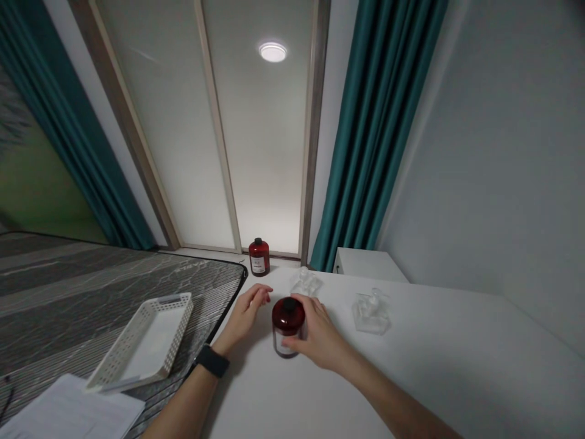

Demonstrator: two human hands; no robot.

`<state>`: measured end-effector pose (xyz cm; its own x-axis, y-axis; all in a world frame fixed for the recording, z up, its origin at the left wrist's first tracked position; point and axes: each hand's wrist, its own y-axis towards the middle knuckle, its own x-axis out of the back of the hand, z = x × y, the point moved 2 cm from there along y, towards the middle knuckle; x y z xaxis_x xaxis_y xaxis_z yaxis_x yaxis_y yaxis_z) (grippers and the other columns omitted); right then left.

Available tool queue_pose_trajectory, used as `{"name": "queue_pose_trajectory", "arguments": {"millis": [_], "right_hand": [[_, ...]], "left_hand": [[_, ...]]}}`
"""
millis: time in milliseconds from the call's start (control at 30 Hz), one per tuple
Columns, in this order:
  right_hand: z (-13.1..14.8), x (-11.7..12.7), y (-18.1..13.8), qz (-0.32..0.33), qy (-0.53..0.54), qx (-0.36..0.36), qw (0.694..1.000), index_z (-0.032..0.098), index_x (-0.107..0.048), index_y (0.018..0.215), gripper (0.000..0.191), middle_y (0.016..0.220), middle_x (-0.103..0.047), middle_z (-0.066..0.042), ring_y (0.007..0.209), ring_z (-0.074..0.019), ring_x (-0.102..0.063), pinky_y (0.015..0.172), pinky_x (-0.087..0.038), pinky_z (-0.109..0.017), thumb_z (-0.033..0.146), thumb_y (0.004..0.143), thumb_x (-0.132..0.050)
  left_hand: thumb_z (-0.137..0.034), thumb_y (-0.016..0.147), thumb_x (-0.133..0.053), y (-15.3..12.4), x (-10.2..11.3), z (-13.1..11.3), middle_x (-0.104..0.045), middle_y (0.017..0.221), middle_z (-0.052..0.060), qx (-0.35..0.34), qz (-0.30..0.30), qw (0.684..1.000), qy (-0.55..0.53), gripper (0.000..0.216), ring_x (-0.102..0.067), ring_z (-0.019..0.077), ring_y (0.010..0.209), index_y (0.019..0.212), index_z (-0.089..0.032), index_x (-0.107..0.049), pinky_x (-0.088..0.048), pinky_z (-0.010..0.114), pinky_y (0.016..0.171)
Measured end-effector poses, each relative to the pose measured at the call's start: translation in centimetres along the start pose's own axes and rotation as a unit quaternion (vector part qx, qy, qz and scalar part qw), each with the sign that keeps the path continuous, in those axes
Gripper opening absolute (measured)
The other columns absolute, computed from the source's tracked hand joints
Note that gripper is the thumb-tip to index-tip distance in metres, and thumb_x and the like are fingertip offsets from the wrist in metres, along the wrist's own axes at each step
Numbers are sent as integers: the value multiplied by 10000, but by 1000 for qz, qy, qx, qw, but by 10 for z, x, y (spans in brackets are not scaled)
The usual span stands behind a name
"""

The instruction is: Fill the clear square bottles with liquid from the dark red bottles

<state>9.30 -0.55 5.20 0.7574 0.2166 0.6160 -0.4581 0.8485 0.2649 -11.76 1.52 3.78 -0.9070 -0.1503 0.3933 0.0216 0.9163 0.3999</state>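
My right hand [320, 332] is wrapped round a dark red bottle [289, 312] with a black cap and a pale label, its thumb across the front. The bottle is upright over the white table [292, 402]; whether its base touches the surface I cannot tell. Just left of it, my left hand [249, 308] is empty, fingers partly bent and apart from the bottle, a black band on the wrist. Farther back stands a second red bottle [259, 257] with a black cap and white label. Two clear, see-through items lie on the table, one behind the held bottle [306, 281], another to the right [371, 312].
On the left, a white perforated basket [176, 341] rests on a grey striped bed surface [114, 286], with printed sheets [68, 411] beside it. Beyond the table are a white cabinet [372, 265], a teal curtain [370, 134] and frosted sliding doors [262, 140].
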Motion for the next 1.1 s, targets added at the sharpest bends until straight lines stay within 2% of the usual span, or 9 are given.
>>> {"name": "queue_pose_trajectory", "arguments": {"millis": [100, 200, 400, 533, 600, 667, 833, 933, 1100], "right_hand": [[3, -10, 29, -30, -68, 28, 997, 230, -475, 1368, 760, 1312, -584, -126, 1240, -347, -513, 1046, -392, -519, 220, 695, -827], [2, -15, 48, -57, -128, 41, 989, 213, -477, 1377, 750, 1326, -575, -144, 1232, -374, -505, 1020, -393, -542, 249, 710, -820], [-11, -1, 50, -47, -117, 65, 990, 272, -367, 1471, 822, 1486, -424, -118, 1389, -339, -389, 1128, -316, -555, 301, 750, -761], [-32, 11, 50, -146, -82, 80, 983, 272, -400, 1438, 674, 1461, -414, -117, 1407, -300, -382, 1171, -297, -521, 272, 814, -655], [-49, 11, 55, -218, -50, 43, 974, 234, -422, 1407, 590, 1408, -440, -137, 1380, -298, -411, 1166, -315, -518, 269, 844, -595], [-68, 4, 61, -257, -19, -14, 966, 200, -393, 1417, 661, 1399, -441, -163, 1374, -329, -411, 1150, -332, -548, 322, 813, -632], [-105, -16, 69, -203, 18, -68, 977, 202, -252, 1491, 906, 1320, -562, -148, 1247, -331, -548, 1076, -415, -562, 326, 718, -707], [-113, -18, 63, -187, 25, -66, 980, 172, -248, 1489, 881, 1268, -601, -150, 1199, -317, -579, 1058, -435, -536, 323, 737, -681], [-109, -10, 34, -151, 33, -46, 987, 183, -384, 1408, 729, 1290, -595, -146, 1204, -295, -574, 1074, -433, -493, 302, 753, -680]], "left_hand": [[-444, 987, -395, -2, 4, 2, -665, 1001, 83, -28, -14, 999, -12, 373, -614, 240, 935, 1121, -180, -620, -486, 383, 861], [-455, 917, -560, -5, 2, 2, -617, 1201, 124, -81, -18, 997, -3, 431, -586, 281, 1078, 1255, -187, -554, -482, 430, 922], [-307, 842, -714, -6, -7, 9, -537, 1378, 141, -88, -13, 995, 34, 609, -525, 308, 1248, 1384, -219, -451, -441, 478, 1032], [-269, 820, -741, -4, -8, 11, -550, 1392, 141, -70, -5, 997, 18, 629, -541, 303, 1251, 1385, -219, -468, -437, 473, 1045], [-256, 803, -755, -3, -8, 10, -564, 1381, 139, -63, -2, 998, 19, 644, -553, 304, 1237, 1383, -216, -479, -450, 463, 1027], [-256, 801, -755, -4, -7, 7, -556, 1395, 142, -55, 2, 998, 23, 667, -557, 306, 1228, 1400, -216, -466, -467, 450, 998], [-316, 882, -671, -7, -5, 4, -522, 1446, 162, -57, 22, 998, 9, 604, -541, 318, 1251, 1431, -198, -447, -463, 449, 1003], [-351, 956, -553, -8, -4, 5, -529, 1444, 163, -55, 8, 998, -7, 517, -550, 314, 1237, 1433, -183, -447, -452, 461, 1015], [-348, 1006, -445, -7, -6, 5, -588, 1366, 153, -51, -15, 998, -14, 415, -555, 302, 1219, 1374, -166, -510, -439, 453, 1023]]}}
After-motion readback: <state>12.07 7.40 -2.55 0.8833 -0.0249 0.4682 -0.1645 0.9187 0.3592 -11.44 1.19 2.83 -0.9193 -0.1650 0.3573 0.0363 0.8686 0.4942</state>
